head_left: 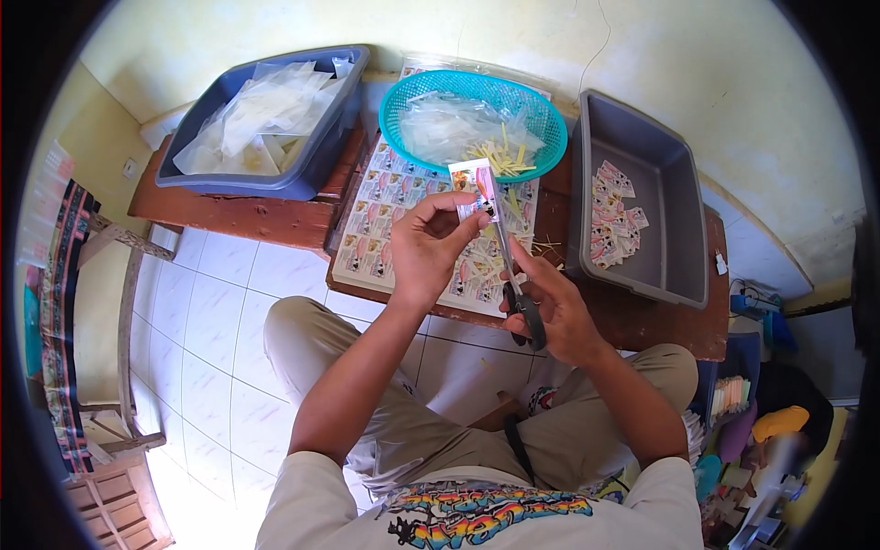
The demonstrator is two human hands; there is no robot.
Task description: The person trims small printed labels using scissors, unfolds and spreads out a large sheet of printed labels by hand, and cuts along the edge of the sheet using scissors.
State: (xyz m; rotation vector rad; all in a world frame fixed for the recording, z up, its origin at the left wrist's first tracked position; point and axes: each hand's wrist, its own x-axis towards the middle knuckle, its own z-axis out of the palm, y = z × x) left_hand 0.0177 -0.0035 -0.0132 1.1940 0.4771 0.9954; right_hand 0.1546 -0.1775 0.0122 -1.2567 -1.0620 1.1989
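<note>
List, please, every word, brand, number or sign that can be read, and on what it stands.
No text reads with certainty.
Shirt: colourful lettering, too distorted.
Label held by the left hand: too small.
Printed sheets on the table: too small.
Cut labels in the grey bin: too small.

- A white T-shirt (477, 532) is worn, with short, loose sleeves (307, 490).
- Its front is marked by a print (495, 510) of chunky, graffiti-like lettering, coloured in yellow, orange, blue and black; the wording cannot be made out.
- The forearms (344, 394) and fingers (445, 203) are left bare.
- The legs are covered by beige trousers (467, 449), creased and loosely cut.
- Against the trousers, a narrow black strap (519, 449) is seen.
</note>
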